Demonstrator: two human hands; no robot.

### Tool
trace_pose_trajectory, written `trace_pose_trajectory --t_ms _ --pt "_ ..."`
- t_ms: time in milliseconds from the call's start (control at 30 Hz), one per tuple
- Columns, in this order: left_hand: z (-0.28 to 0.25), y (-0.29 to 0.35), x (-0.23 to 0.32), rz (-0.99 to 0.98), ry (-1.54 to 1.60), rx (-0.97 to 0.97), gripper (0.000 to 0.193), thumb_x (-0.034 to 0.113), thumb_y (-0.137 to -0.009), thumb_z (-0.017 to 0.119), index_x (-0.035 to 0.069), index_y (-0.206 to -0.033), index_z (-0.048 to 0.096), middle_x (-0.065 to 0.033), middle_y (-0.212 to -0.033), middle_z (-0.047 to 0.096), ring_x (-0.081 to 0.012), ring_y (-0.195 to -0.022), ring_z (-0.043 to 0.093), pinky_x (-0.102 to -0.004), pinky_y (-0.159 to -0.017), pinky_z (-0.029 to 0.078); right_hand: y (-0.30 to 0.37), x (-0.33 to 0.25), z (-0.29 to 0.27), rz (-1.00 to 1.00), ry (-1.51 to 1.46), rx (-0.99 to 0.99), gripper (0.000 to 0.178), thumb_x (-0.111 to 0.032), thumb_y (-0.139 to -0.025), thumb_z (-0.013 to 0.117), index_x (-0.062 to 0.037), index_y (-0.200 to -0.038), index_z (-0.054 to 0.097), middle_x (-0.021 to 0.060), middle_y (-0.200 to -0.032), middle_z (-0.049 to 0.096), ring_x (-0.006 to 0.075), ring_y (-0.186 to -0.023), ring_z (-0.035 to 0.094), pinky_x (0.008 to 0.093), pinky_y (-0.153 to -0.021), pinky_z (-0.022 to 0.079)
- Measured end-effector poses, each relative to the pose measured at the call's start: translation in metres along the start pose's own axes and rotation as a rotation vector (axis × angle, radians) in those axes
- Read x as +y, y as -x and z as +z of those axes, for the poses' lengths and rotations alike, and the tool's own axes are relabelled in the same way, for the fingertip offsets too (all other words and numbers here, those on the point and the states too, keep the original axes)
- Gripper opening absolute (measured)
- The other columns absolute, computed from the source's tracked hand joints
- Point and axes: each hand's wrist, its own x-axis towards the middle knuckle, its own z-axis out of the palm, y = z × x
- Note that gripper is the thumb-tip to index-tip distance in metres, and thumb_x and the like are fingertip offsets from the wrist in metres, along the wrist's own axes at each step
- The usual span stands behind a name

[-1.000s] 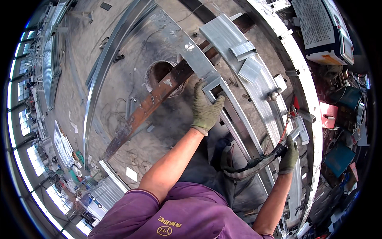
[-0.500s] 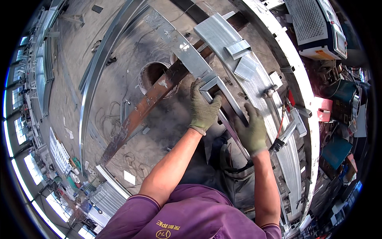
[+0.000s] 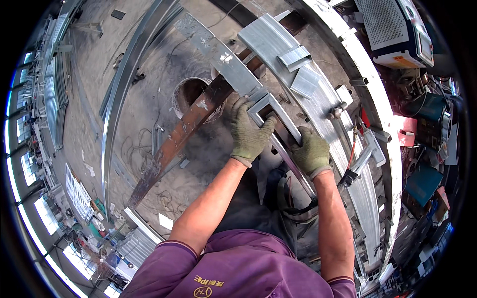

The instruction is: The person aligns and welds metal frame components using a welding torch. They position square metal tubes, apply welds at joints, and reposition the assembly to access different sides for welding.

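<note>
Both my hands wear olive-green knit gloves. My left hand point(image 3: 252, 133) grips the mitred corner of a narrow U-shaped steel frame point(image 3: 286, 120), its thumb inside the opening. Lower down, my right hand point(image 3: 311, 153) closes round the end of the frame's shorter right leg; some of its fingertips are hidden. The longer left leg runs down toward my body between my forearms. The frame's corner end meets a long flat galvanized steel bar point(image 3: 213, 54), which crosses over a rusty brown beam point(image 3: 179, 144).
Right of the frame, a wide galvanized channel point(image 3: 278, 42) carries two short cut pieces point(image 3: 305, 83), a hammer point(image 3: 338, 110) and a welding-torch-like tool point(image 3: 365, 151). A bucket point(image 3: 189, 94) stands beyond the rusty beam. Cables lie on the floor; a machine cabinet point(image 3: 385, 25) stands far right.
My right hand has closed from a loose, spread pose onto the end of the frame's short leg. My left hand keeps its place at the corner. The view has shifted slightly.
</note>
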Motion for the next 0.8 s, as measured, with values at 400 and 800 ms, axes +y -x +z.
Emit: trace_pose_trajectory --t_ms 400,800 --pt "-0.001 -0.001 0.008 -0.098 -0.018 -0.015 0.066 0.027 -0.084 0.096 -0.001 -0.135 0.066 -0.0203 -0.131 0.068 -0.0389 -0.128 0.063 -0.0512 -0.113 0.047 -0.001 0.003 0.0 -0.01 -0.002 0.009 0.036 -0.034 -0.097 0.074 -0.0067 -0.12 0.074 0.0243 -0.114 0.077 0.0468 -0.108 0.073 0.0585 -0.093 0.057" --pt "0.001 -0.001 0.009 -0.064 -0.043 0.041 0.068 0.024 -0.078 0.097 0.0 -0.135 0.068 -0.0177 -0.128 0.07 -0.0368 -0.126 0.062 -0.0495 -0.112 0.048 -0.003 0.003 0.004 0.006 0.092 0.015 0.04 -0.042 -0.099 0.074 -0.0093 -0.121 0.076 0.0241 -0.113 0.078 0.0472 -0.1 0.076 0.0585 -0.088 0.058"
